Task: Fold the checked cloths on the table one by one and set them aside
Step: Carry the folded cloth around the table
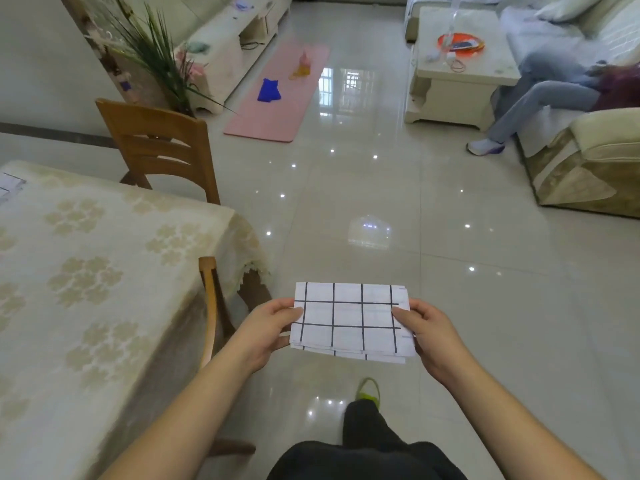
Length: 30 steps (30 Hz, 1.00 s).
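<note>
Checked cloth (351,322) folded into a flat layered rectangle, held in the air over the tiled floor (381,209), right of the table (86,271). Left hand (266,329) pinching the left edge, thumb on top, fingers underneath. Right hand (427,336) pinching the right edge the same way. Cloth spanning between both thumbs, roughly level

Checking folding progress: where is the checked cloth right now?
The checked cloth is folded and held off the table, between the left hand and right hand, above the floor.
</note>
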Each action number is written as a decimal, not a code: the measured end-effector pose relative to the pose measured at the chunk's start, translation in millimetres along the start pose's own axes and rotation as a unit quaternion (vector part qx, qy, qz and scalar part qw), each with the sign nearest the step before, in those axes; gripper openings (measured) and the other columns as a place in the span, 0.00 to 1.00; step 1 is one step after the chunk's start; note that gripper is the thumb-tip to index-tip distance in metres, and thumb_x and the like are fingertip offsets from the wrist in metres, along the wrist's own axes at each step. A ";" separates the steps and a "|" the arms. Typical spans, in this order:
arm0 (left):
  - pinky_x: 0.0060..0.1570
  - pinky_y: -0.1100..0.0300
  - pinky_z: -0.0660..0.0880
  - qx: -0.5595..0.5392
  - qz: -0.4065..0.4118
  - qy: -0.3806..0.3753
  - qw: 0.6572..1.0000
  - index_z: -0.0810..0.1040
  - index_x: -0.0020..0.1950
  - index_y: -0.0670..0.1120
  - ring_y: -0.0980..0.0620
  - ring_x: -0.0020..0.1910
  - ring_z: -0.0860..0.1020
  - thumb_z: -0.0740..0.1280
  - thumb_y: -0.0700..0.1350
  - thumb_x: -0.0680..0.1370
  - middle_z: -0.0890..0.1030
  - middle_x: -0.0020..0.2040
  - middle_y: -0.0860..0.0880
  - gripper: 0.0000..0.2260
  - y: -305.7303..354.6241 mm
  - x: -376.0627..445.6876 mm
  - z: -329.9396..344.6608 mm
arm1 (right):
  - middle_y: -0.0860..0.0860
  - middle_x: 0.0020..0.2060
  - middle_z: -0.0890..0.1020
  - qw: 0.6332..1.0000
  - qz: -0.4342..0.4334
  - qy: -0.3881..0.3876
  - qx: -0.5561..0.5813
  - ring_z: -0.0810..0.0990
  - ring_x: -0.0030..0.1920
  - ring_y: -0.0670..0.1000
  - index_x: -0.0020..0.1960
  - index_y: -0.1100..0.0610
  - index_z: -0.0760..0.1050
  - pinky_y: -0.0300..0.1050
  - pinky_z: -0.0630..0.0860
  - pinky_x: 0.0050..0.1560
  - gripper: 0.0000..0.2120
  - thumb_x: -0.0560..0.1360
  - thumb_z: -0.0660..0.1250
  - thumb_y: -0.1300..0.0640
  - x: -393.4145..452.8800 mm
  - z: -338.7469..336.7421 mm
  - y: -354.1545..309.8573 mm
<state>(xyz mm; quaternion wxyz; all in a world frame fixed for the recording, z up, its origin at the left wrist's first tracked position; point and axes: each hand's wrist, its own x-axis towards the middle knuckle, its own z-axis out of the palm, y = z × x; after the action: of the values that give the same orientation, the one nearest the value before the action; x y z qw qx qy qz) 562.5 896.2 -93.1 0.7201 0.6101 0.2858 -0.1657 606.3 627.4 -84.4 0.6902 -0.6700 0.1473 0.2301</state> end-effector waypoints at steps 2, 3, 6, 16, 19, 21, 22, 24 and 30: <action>0.47 0.54 0.80 0.001 -0.007 0.016 1.000 0.80 0.57 0.42 0.46 0.51 0.83 0.66 0.39 0.78 0.85 0.51 0.44 0.08 21.2 25.4 11.1 | 0.58 0.48 0.85 1.000 0.003 -0.009 0.004 0.84 0.49 0.59 0.56 0.60 0.79 0.53 0.80 0.49 0.09 0.77 0.66 0.61 34.7 -5.8 -21.2; 0.46 0.54 0.80 0.001 -0.011 0.023 1.000 0.80 0.56 0.42 0.47 0.50 0.83 0.66 0.39 0.78 0.85 0.50 0.44 0.08 33.0 36.8 17.5 | 0.58 0.48 0.85 1.000 0.005 -0.013 0.006 0.84 0.49 0.58 0.56 0.59 0.79 0.53 0.81 0.49 0.09 0.77 0.66 0.61 50.9 -9.1 -32.4; 0.44 0.55 0.79 -0.006 -0.016 0.047 0.999 0.80 0.54 0.43 0.49 0.46 0.83 0.66 0.39 0.78 0.85 0.49 0.44 0.07 65.6 70.7 32.3 | 0.57 0.48 0.85 0.999 0.012 -0.032 0.004 0.84 0.48 0.57 0.57 0.59 0.79 0.51 0.81 0.48 0.09 0.77 0.66 0.61 97.1 -15.8 -66.9; 0.42 0.53 0.77 -0.091 -0.019 0.102 0.990 0.79 0.54 0.44 0.45 0.46 0.81 0.63 0.41 0.79 0.84 0.49 0.42 0.07 150.7 178.1 27.9 | 0.56 0.48 0.86 0.997 0.024 -0.073 -0.021 0.85 0.47 0.55 0.56 0.59 0.79 0.47 0.80 0.42 0.08 0.78 0.65 0.62 230.3 17.8 -151.6; 0.41 0.54 0.77 -0.112 -0.016 0.117 0.987 0.78 0.57 0.42 0.45 0.46 0.81 0.63 0.43 0.79 0.84 0.51 0.41 0.09 173.6 218.4 8.1 | 0.56 0.49 0.85 0.996 0.029 -0.081 -0.038 0.84 0.46 0.55 0.56 0.59 0.79 0.49 0.80 0.44 0.09 0.78 0.65 0.61 276.9 44.2 -171.1; 0.35 0.56 0.77 -0.129 -0.011 0.127 0.983 0.79 0.56 0.42 0.47 0.43 0.81 0.63 0.43 0.79 0.84 0.47 0.42 0.08 189.5 245.3 -8.2 | 0.57 0.48 0.86 0.995 0.026 -0.090 -0.047 0.84 0.46 0.55 0.56 0.59 0.79 0.50 0.81 0.46 0.08 0.78 0.65 0.62 307.6 64.6 -184.8; 0.34 0.57 0.76 -0.139 -0.009 0.133 0.981 0.79 0.55 0.42 0.48 0.41 0.81 0.64 0.43 0.79 0.83 0.44 0.43 0.08 197.6 259.1 -16.7 | 0.57 0.48 0.86 0.994 0.025 -0.094 -0.053 0.84 0.46 0.55 0.56 0.59 0.79 0.50 0.81 0.45 0.08 0.78 0.65 0.62 322.9 76.1 -192.0; 0.34 0.57 0.75 -0.149 -0.011 0.148 0.978 0.79 0.54 0.42 0.48 0.39 0.80 0.64 0.42 0.79 0.83 0.42 0.44 0.08 217.7 286.9 -36.1 | 0.58 0.48 0.85 0.993 0.029 -0.095 -0.062 0.84 0.45 0.55 0.55 0.60 0.80 0.49 0.81 0.43 0.08 0.78 0.65 0.62 353.5 100.3 -208.5; 0.39 0.55 0.77 -0.144 -0.003 0.169 0.975 0.78 0.53 0.42 0.47 0.41 0.80 0.63 0.43 0.79 0.82 0.44 0.43 0.07 284.6 347.7 -88.8 | 0.58 0.48 0.85 0.990 0.020 -0.111 -0.081 0.84 0.45 0.55 0.55 0.60 0.80 0.49 0.81 0.42 0.08 0.78 0.65 0.63 427.4 168.3 -265.9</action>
<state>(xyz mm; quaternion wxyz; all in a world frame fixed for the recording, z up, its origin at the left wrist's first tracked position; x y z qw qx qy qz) 982.9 1078.0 -91.6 0.7412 0.5183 0.4261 -0.0200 1089.1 846.9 -65.4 0.6413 -0.6907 0.0644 0.3280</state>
